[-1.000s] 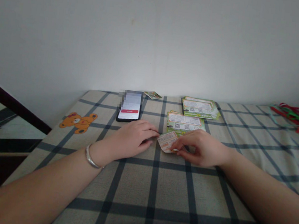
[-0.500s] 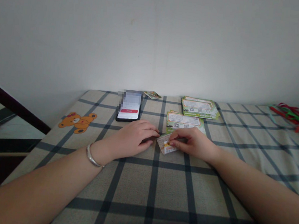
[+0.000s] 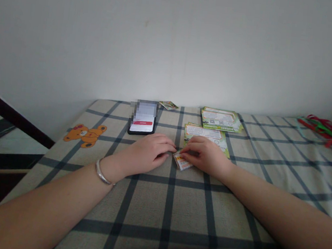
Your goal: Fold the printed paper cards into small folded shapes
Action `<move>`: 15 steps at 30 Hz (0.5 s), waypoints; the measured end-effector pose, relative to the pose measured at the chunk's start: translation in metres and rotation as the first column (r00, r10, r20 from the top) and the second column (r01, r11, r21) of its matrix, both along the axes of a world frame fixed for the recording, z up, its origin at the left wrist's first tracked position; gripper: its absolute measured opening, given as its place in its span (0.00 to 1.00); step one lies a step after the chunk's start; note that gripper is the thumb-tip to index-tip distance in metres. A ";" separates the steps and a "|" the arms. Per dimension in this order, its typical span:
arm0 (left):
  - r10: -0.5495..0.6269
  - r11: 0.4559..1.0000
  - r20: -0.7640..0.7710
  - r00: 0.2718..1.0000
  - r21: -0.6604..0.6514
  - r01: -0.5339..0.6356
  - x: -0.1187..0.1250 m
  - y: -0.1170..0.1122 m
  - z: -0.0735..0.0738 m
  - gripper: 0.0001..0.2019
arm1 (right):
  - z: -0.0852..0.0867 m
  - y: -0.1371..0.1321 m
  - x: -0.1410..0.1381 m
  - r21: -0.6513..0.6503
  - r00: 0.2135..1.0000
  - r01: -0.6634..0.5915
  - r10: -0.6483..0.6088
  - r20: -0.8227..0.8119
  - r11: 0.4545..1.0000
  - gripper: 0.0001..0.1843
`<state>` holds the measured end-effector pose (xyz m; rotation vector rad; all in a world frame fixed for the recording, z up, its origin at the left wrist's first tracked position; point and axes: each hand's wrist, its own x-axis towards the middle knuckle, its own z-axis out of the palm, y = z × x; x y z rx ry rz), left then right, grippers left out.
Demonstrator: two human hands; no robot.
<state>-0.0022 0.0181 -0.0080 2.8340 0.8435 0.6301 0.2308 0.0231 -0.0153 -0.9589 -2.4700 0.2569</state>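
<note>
A small printed paper leaflet (image 3: 182, 162), white and orange, lies folded on the checked tablecloth (image 3: 168, 208) at the middle. My right hand (image 3: 204, 155) lies over it with fingers curled, pressing it down at its left edge. My left hand (image 3: 147, 152), a silver bangle on the wrist, rests palm down beside it, fingertips touching the leaflet's left corner. Most of the leaflet is hidden under my right hand.
Two stacks of green-edged leaflets (image 3: 205, 133) (image 3: 221, 119) lie behind my right hand. A phone (image 3: 142, 122) with a lit screen sits behind my left hand, a small card (image 3: 169, 105) near the wall. Red and green ribbons (image 3: 329, 135) lie at far right. A bear print (image 3: 84, 134) marks the cloth's left.
My right hand has slid left over the leaflet, folding it smaller and flattening it. My left hand has stayed in place.
</note>
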 end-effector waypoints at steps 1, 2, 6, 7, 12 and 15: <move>0.002 1.000 0.001 1.000 0.000 -0.002 0.000 0.000 0.000 0.12 | 0.000 0.000 -0.001 0.008 1.000 0.003 -0.003 0.010 1.000 0.08; 0.005 1.000 0.000 1.000 -0.001 -0.005 0.000 0.000 0.000 0.11 | 0.001 0.001 -0.001 0.019 1.000 0.006 -0.006 0.020 1.000 0.07; -0.004 1.000 0.002 1.000 0.005 0.004 0.001 -0.002 0.001 0.12 | 0.002 0.000 -0.003 0.068 0.998 0.040 -0.043 0.039 0.997 0.06; -0.019 1.000 -0.005 1.000 0.008 0.019 0.001 -0.002 0.001 0.13 | 0.002 -0.001 -0.003 0.072 0.998 0.062 -0.064 0.027 0.995 0.06; -0.065 0.994 -0.073 0.995 0.077 0.071 0.000 -0.004 0.003 0.13 | 0.000 -0.002 -0.003 0.077 0.992 0.122 -0.120 -0.040 0.989 0.09; -0.063 0.990 -0.099 0.993 0.117 0.074 0.000 -0.004 0.004 0.13 | 0.002 -0.001 -0.001 0.107 0.998 0.061 -0.060 -0.015 0.992 0.02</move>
